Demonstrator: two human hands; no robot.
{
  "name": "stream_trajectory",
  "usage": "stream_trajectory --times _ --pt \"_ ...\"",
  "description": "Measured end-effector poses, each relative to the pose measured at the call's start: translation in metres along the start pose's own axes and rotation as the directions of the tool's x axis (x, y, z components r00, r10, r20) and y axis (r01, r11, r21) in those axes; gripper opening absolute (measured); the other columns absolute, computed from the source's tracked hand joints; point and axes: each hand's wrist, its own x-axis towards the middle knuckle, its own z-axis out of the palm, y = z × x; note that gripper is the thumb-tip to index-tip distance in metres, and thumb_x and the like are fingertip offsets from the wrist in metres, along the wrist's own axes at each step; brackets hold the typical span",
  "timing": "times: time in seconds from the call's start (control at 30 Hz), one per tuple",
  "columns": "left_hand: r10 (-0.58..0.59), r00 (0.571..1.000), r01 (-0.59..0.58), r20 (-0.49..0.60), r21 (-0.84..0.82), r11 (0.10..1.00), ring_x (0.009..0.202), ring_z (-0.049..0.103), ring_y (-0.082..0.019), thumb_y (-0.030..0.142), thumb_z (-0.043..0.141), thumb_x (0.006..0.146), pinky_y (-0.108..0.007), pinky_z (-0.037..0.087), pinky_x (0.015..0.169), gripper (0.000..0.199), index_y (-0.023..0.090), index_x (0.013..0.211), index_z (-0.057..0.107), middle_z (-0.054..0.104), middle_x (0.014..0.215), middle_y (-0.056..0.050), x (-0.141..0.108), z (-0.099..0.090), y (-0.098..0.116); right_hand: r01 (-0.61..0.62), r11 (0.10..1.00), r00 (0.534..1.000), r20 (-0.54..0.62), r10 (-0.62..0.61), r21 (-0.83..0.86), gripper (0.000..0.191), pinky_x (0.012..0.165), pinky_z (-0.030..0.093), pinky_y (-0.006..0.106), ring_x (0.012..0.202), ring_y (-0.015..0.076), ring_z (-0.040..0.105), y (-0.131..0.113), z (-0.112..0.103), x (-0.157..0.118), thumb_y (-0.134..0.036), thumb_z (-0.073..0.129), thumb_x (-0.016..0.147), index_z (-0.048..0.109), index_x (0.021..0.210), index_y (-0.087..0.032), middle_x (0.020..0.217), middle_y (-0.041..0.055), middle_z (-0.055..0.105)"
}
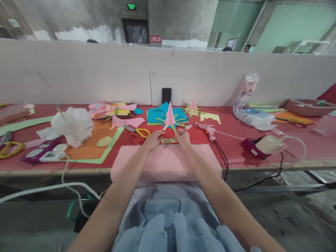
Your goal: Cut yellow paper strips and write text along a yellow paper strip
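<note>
A pink paper cone [170, 116] stands upright on a ring of yellow-green patterned paper strips [180, 120] spreading out like legs. My left hand [154, 139] is at the front left of this paper craft, thumb and fingertips closed around the end of a strip. At the front right, my right hand [183, 137] has its fingers wrapped round a slim pen [186, 128]; its tip is too small to make out. Between the hands lies a printed yellowish piece [169, 140] on red paper [200, 137]. Yellow-handled scissors [141, 132] lie just beyond my left hand.
A similar cone craft [193, 107] stands behind, beside blue paper [154, 116]. To the right lie a pink glue gun [208, 131] with a black cord, and a purple power strip [253, 148]. Crumpled white plastic [72, 126] and orange paper [86, 148] are left. A white partition [105, 73] borders the table.
</note>
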Motion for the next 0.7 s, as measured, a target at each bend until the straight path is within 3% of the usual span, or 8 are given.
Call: stream_trajectory --times 0.37,0.7 --pt "-0.001 1.000 0.001 -0.001 0.023 1.000 0.124 0.047 -0.018 0.026 0.045 0.087 -0.035 0.033 0.109 0.035 0.022 0.119 0.058 0.052 0.134 -0.005 0.0009 0.0025 -0.0044 0.075 0.992 0.997 -0.011 -0.076 -0.101 0.029 0.048 0.039 0.021 0.046 0.0131 0.054 0.0026 -0.0009 0.0007 -0.040 0.049 0.077 0.039 0.056 -0.023 0.046 -0.0033 0.055" --pt "-0.008 1.000 0.008 -0.002 0.015 1.000 0.123 0.049 -0.018 0.025 0.046 0.086 -0.034 0.035 0.108 0.034 0.023 0.118 0.058 0.053 0.133 -0.004 -0.0001 0.0010 -0.0007 0.025 0.998 1.000 -0.004 -0.025 -0.057 0.027 0.045 0.039 0.020 0.046 0.0122 0.054 -0.0009 -0.0010 -0.0013 -0.038 0.050 0.077 0.038 0.057 -0.022 0.051 -0.0025 0.058"
